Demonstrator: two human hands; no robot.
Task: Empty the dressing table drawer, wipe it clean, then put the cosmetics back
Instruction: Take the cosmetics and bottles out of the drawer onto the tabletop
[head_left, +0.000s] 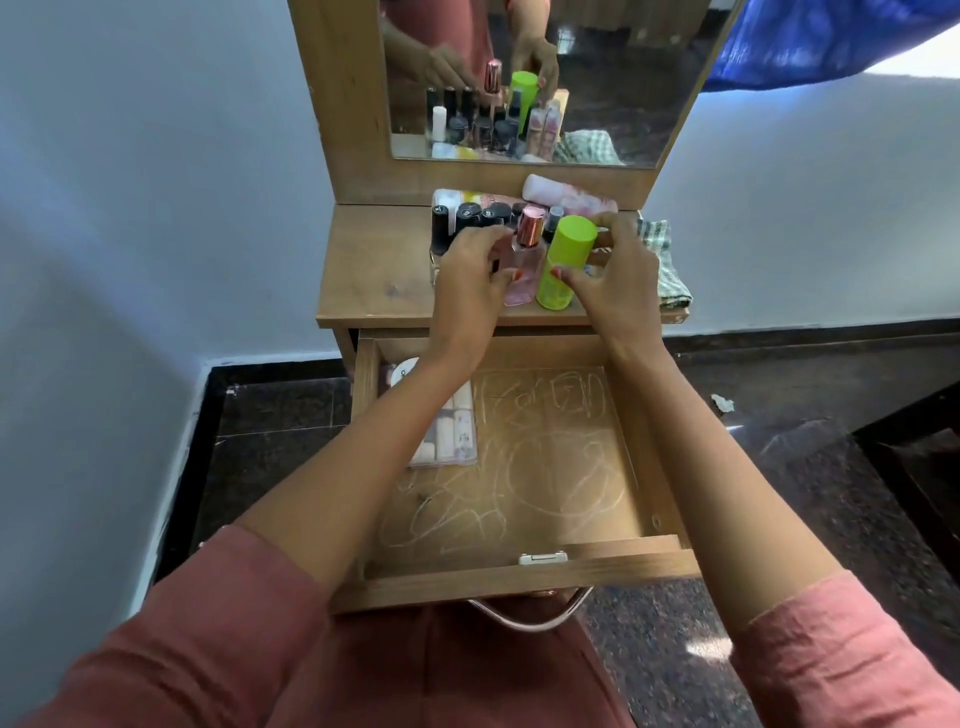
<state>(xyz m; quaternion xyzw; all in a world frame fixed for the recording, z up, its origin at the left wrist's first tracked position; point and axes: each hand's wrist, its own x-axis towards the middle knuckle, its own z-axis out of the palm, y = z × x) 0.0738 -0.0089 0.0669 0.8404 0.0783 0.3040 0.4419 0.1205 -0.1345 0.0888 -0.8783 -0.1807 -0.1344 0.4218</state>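
The drawer (524, 577) is pulled out; chalk-like scribbles cover its bare wooden floor. In its far left corner lie a makeup palette (452, 431) and a small white round case (404, 371). On the tabletop (374, 275) above stands a cluster of cosmetics. My left hand (470, 283) grips a pink bottle (522, 275) with a rose-gold cap. My right hand (615, 280) holds a lime green bottle (563, 260), thumb on its side and fingers curled behind the cap. Several black-capped bottles (470, 215) stand just behind my left hand.
A checked cloth (667, 270) lies on the right end of the tabletop. A pink tube (566, 195) lies against the mirror base. The mirror (597, 78) reflects both hands and the bottles. Walls stand left and right, with dark stone floor below.
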